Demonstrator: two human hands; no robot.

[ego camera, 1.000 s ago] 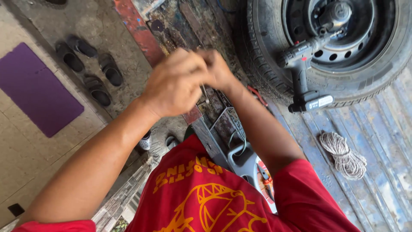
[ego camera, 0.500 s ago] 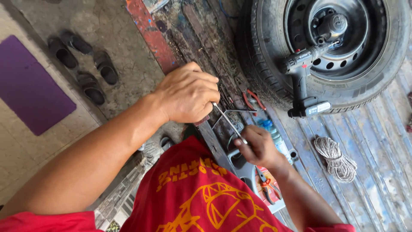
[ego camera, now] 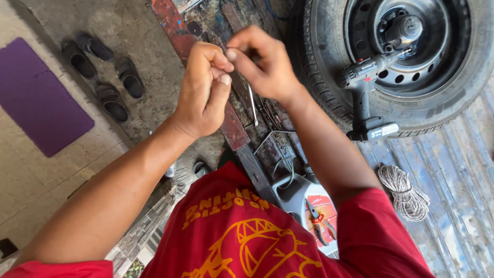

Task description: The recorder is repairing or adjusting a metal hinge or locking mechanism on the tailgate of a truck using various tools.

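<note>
Seemingly light, stiff and thin, a metal rod [ego camera: 252,105] hanging above the painted bench [ego camera: 226,118] near the tyre [ego camera: 329,98], top end pinched between left hand [ego camera: 203,90] and right hand [ego camera: 265,64], best gripped at that upper end, probably slippery.

Blocked right of the raised hands by the tyre [ego camera: 329,77], with the cordless drill [ego camera: 366,98] leaning against it. Cluttered below the tyre: rope coil [ego camera: 404,193], tool tray [ego camera: 298,198] with pliers [ego camera: 316,221]. Open left of the tyre over bare concrete floor [ego camera: 128,31], as far as the sandals [ego camera: 103,77] and purple mat [ego camera: 36,98].
</note>
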